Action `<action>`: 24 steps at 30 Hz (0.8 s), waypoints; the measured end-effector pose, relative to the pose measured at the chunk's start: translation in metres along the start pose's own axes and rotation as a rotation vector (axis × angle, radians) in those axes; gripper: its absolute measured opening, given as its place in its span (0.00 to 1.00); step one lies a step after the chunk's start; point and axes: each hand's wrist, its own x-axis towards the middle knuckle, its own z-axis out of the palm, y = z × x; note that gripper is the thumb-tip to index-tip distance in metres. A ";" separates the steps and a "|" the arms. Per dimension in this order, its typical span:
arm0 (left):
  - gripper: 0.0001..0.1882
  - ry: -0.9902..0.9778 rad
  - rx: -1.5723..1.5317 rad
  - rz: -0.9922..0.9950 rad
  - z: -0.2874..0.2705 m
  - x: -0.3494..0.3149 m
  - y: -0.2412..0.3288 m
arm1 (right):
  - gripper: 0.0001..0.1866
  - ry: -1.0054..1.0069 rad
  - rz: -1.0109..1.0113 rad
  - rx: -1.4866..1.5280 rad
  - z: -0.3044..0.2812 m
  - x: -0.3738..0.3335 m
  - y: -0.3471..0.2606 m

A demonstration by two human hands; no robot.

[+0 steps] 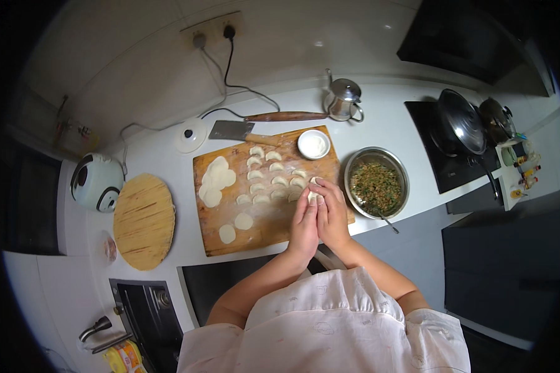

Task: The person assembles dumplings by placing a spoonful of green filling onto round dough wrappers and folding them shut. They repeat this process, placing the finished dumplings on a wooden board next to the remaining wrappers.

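Over the right side of a floured wooden board (261, 235), my left hand (304, 229) and my right hand (333, 217) come together. Both are closed around a pale dumpling (314, 186), pinched between the fingertips and partly hidden by them. Left of my hands, several crescent dumplings (279, 181) lie in rows on the board. Flat round wrappers (216, 180) overlap at its left side, and two single wrappers (244, 221) lie nearer me. Just right of my hands stands a steel bowl (405, 185) of chopped green-and-brown filling (376, 188), a spoon handle (389, 224) sticking out over its near rim.
A white bowl of flour (300, 147) sits on the board's far right corner. Behind are a cleaver (231, 130), a rolling pin (286, 116) and a steel kettle (344, 98). Left stand a round straw-coloured mat (144, 221) and a rice cooker (98, 182); right, a lidded wok (462, 124).
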 end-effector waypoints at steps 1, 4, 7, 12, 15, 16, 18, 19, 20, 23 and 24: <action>0.21 0.012 -0.046 -0.016 -0.006 0.001 -0.005 | 0.12 -0.034 0.013 0.009 0.005 -0.004 0.005; 0.20 0.044 -0.089 -0.069 -0.030 0.001 -0.015 | 0.10 -0.124 0.037 0.016 0.021 -0.017 0.016; 0.19 0.123 -0.132 -0.114 -0.054 -0.001 -0.022 | 0.08 -0.111 0.089 0.002 0.041 -0.029 0.017; 0.17 0.185 -0.147 -0.165 -0.096 -0.008 -0.031 | 0.09 -0.262 0.160 0.034 0.073 -0.052 0.033; 0.16 0.195 -0.219 -0.127 -0.121 -0.008 -0.036 | 0.11 -0.289 0.174 0.044 0.093 -0.062 0.043; 0.16 0.210 -0.223 -0.108 -0.125 -0.007 -0.031 | 0.12 -0.292 0.173 0.046 0.098 -0.061 0.043; 0.17 0.239 -0.230 -0.071 -0.133 -0.006 -0.020 | 0.14 -0.301 0.195 0.068 0.106 -0.056 0.038; 0.17 0.213 -0.208 -0.083 -0.141 -0.004 -0.017 | 0.16 -0.301 0.204 0.075 0.108 -0.051 0.035; 0.18 0.187 -0.185 -0.096 -0.152 -0.001 -0.015 | 0.21 -0.377 0.238 0.074 0.111 -0.050 0.044; 0.19 0.217 -0.126 -0.123 -0.173 0.011 -0.013 | 0.23 -0.562 0.289 0.055 0.114 -0.031 0.041; 0.19 0.230 -0.131 -0.111 -0.176 0.013 -0.012 | 0.22 -0.540 0.157 0.018 0.119 -0.025 0.044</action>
